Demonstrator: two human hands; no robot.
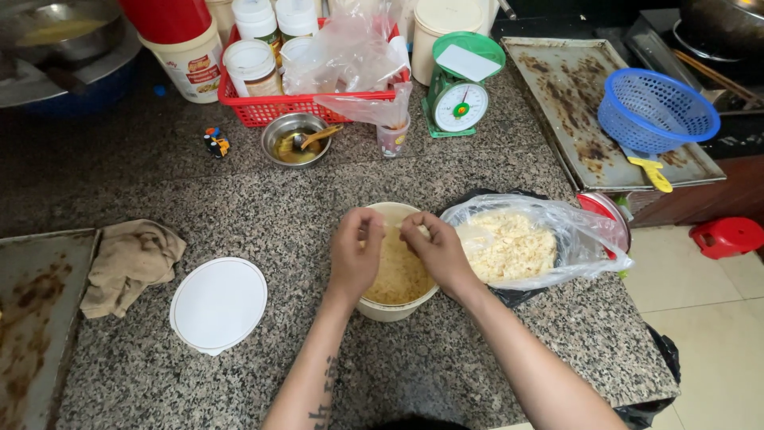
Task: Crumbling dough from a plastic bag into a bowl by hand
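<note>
hands: left [356, 253] and right [434, 248] together, pinching a pale piece | tub [395, 306]: cream, round, full of yellowish bits

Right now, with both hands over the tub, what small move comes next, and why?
Probably let the piece drop into the cream tub. The left hand and right hand pinch something small directly above its yellow contents; the bag beside it holds similar bits.

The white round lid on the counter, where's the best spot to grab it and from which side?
Probably the near rim of the white round lid, coming from the left side with the left hand. It lies flat on the granite counter, so there's nothing to pinch on top; only its thin edge can be caught. The beige cloth crowds its far-left edge, and the tub stands to its right.
</note>
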